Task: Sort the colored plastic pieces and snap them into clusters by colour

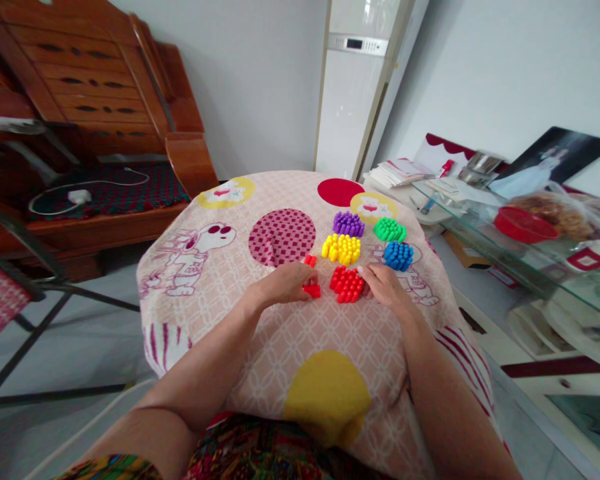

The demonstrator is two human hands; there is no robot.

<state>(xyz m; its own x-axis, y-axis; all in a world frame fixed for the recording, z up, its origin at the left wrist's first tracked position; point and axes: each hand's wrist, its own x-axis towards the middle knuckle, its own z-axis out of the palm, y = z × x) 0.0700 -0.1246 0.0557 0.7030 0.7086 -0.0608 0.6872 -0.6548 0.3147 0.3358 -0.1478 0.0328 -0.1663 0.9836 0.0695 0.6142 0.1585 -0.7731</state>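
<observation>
Small glossy plastic pieces with rounded tops stand in tight groups by colour on the cloth. My left hand (291, 283) is curled, with a red plastic piece (312, 291) at its fingertips; more red pieces (310, 261) show just beyond the fingers. To its right stands the red group (347, 285). My right hand (384, 285) lies against that group's right side, fingers extended and holding nothing that I can see. Behind the red group is the yellow group (341, 249), then the purple group (349, 225). The blue group (399, 255) and the green group (390, 230) are farther right.
A patterned cloth (220, 353) covers the round table. At the right, a glass-topped cabinet (545, 267) bears papers (399, 171), a red bowl (523, 225) and bagged items. A wooden bench (190, 153) stands at the left, and a white upright appliance (350, 100) behind.
</observation>
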